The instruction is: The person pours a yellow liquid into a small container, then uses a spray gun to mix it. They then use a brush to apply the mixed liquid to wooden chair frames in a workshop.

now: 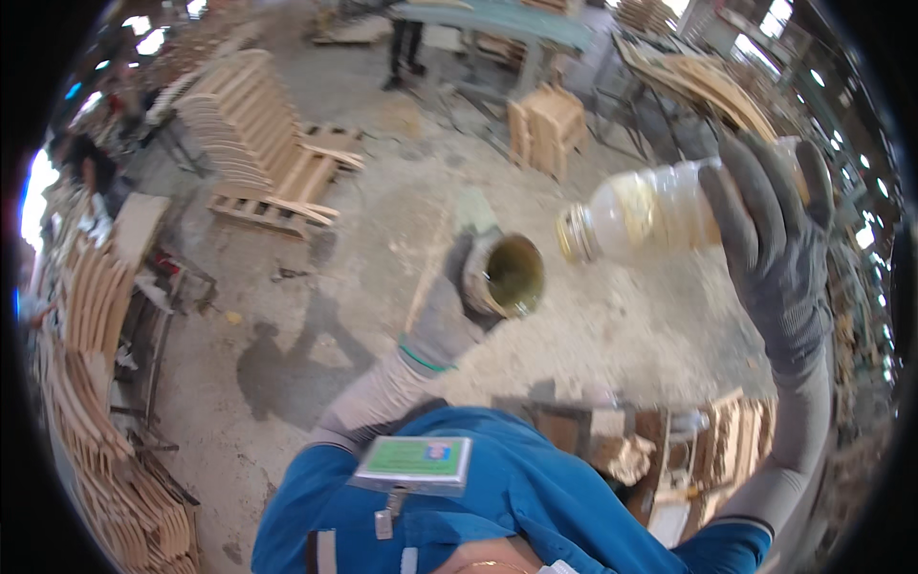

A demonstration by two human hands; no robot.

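Gloved in grey, my left hand (449,311) is wrapped round a small round cup (510,275) whose open mouth faces up; its inside looks greenish yellow, and I cannot tell how much liquid it holds. My right hand (776,225), also in a grey glove, grips a large clear plastic bottle (655,212) from above. The bottle lies nearly level, its yellowish neck pointing left toward the cup. Neck and cup are apart, and no stream shows between them. Some pale yellow stuff is visible inside the bottle.
Slatted curved wooden parts (229,134) rest on a pallet (263,212) at the far left. More curved pieces (96,383) are stacked along the left side. A wooden stool-like block (547,129) stands ahead, near a blue-green table (507,24). Wood offcuts (622,457) lie by my right side.
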